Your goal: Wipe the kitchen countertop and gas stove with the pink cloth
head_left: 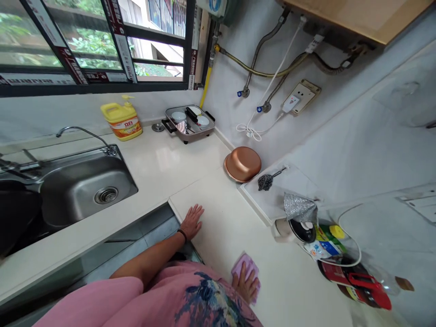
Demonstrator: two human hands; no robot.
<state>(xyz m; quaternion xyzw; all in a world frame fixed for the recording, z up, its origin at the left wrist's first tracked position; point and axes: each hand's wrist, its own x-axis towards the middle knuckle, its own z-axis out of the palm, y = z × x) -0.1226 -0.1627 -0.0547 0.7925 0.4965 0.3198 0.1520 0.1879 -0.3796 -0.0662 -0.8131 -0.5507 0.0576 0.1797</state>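
Note:
My left hand (192,222) rests on the white countertop (218,213) near its inner corner, fingers stretched out and nothing in them. Lower down, my right hand (245,286) lies with spread fingers on top of a pink cleaning cloth (245,262), pressing it flat against the counter. The cloth's edges stick out above and to the right of the fingers. Part of my right wrist is hidden behind the pink floral top I wear. A dark band circles my left wrist.
A steel sink (131,184) with a tap is at left. Along the back stand a yellow detergent jug (121,119) and an electric pan (190,131) with dishes. At right are an upturned copper-coloured bowl (243,163), a steel-wool scrubber (265,182) and a red appliance (369,286).

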